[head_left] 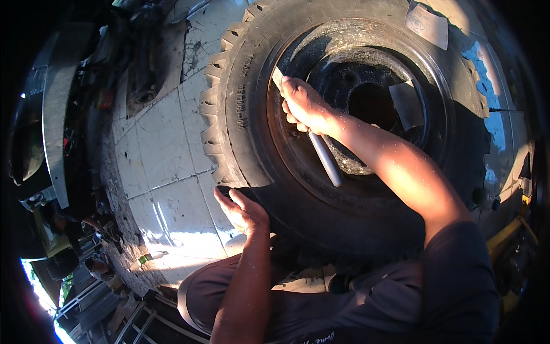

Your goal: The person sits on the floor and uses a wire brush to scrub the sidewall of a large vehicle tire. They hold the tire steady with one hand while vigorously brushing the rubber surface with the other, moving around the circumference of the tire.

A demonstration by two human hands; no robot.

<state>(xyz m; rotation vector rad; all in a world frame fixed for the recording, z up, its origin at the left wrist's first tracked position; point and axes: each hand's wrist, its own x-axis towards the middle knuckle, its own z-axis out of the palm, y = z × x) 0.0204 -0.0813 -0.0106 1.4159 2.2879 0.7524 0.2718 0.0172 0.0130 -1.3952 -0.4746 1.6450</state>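
A large black tyre (240,114) with chunky tread lies flat on the floor, mounted on a dark, worn steel rim (281,155). My right hand (306,106) is closed round a metal bar tool (325,157). Its silver, round handle sticks out below my fist, and a flat, pale end shows above it, against the line where tyre and rim meet. At the tyre's near left edge, my left hand (243,212) rests against the tread, thumb and fingers apart. My right forearm crosses over the rim and hides part of it.
A piece of cardboard (427,26) lies on the tyre's far right side, and a grey flat piece (407,104) sits by the hub hole. Cracked pale tiles (163,137) surround the tyre. Dark machine parts (143,69) and a curved metal strip (54,120) stand at the left.
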